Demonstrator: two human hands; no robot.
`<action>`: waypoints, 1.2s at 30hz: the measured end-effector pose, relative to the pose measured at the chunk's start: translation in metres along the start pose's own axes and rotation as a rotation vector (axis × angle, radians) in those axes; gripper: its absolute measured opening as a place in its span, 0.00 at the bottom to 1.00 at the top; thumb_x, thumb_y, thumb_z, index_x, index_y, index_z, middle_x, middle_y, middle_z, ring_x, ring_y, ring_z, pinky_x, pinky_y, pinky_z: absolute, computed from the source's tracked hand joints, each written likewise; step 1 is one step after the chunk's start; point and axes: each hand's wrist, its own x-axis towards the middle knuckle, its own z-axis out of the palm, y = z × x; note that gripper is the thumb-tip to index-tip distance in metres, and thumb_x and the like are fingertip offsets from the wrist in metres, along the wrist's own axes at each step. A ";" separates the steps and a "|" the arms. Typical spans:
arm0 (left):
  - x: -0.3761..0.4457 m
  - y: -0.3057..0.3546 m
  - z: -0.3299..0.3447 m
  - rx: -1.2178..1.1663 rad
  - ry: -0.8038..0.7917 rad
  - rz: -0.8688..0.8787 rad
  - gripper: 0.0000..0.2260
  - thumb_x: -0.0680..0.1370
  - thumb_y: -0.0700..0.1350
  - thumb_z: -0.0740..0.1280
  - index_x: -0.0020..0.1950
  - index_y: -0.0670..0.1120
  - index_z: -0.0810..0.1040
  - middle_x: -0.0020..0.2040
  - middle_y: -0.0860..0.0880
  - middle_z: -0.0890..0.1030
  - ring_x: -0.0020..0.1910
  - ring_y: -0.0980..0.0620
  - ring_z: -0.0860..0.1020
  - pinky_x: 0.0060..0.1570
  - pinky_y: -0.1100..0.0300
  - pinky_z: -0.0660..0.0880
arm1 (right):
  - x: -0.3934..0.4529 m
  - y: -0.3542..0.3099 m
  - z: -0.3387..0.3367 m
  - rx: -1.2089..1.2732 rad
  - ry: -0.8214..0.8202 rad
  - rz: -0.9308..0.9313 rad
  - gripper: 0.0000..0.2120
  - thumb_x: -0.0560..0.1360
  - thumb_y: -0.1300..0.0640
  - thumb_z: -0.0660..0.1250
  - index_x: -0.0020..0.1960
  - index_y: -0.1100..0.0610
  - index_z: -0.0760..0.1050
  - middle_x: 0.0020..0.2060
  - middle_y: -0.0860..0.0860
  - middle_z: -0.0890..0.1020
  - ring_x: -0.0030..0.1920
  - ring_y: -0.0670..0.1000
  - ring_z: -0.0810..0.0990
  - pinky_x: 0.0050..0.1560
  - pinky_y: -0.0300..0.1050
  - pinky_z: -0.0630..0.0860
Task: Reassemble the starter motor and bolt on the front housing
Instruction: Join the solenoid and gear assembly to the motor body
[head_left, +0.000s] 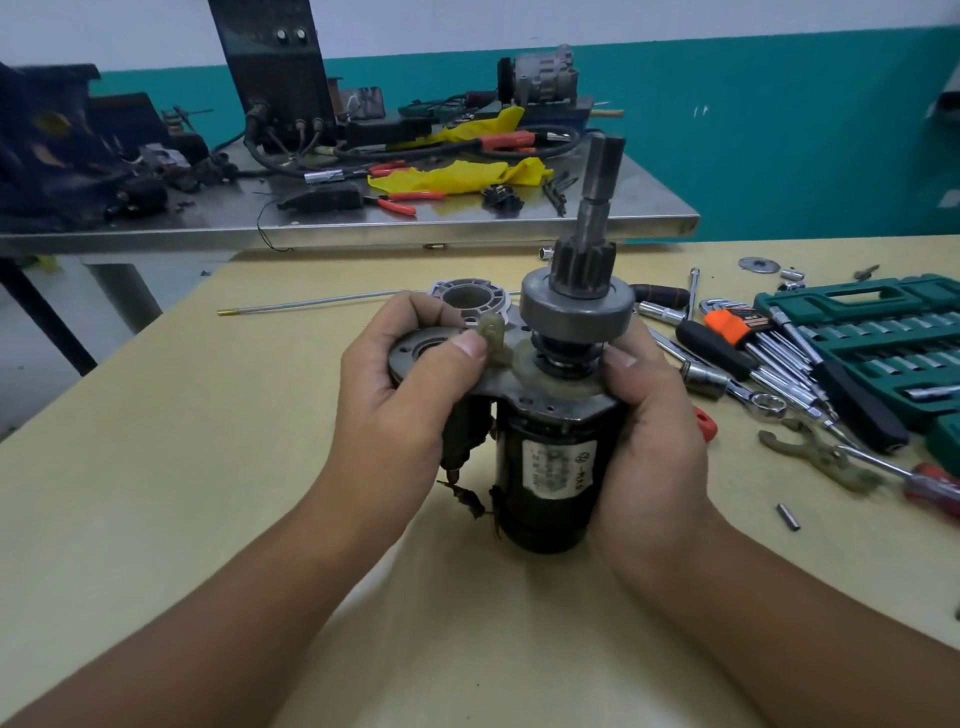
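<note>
Bench (156, 519), tan; green socket case (883, 338) at far right. Starter motor (550, 467), black, upright at centre, pinion shaft up, gripped by right hand (649, 426). Left hand (400, 395) pinches pale shift fork (493, 338) at the motor's top plate.

Matt black starter motor (550, 467), dull grey metal shaft (597, 187), smooth tan tabletop (208, 467)

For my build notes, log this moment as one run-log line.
stage: fork fitting | left hand: pinches shift fork | right hand: grips starter motor upright | front housing: on table behind, unfitted
</note>
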 end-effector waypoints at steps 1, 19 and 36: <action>-0.001 -0.001 -0.001 -0.006 -0.008 0.014 0.07 0.70 0.50 0.69 0.44 0.50 0.78 0.37 0.50 0.78 0.35 0.50 0.77 0.30 0.56 0.75 | -0.002 0.000 0.001 0.001 -0.016 -0.004 0.20 0.73 0.56 0.60 0.64 0.55 0.76 0.55 0.61 0.85 0.57 0.62 0.84 0.54 0.56 0.83; -0.016 -0.020 -0.022 -0.248 -0.068 -0.025 0.10 0.75 0.46 0.68 0.55 0.47 0.79 0.48 0.41 0.81 0.47 0.41 0.79 0.48 0.49 0.76 | -0.007 0.006 0.015 -0.174 0.007 -0.090 0.13 0.75 0.62 0.57 0.58 0.56 0.70 0.46 0.55 0.84 0.47 0.54 0.85 0.43 0.45 0.81; 0.010 0.048 -0.024 0.375 -0.445 0.168 0.28 0.70 0.50 0.77 0.68 0.41 0.79 0.60 0.43 0.85 0.62 0.42 0.83 0.58 0.42 0.81 | -0.009 -0.001 0.012 -0.044 -0.058 -0.003 0.18 0.69 0.56 0.63 0.58 0.47 0.74 0.52 0.58 0.85 0.52 0.60 0.85 0.50 0.59 0.80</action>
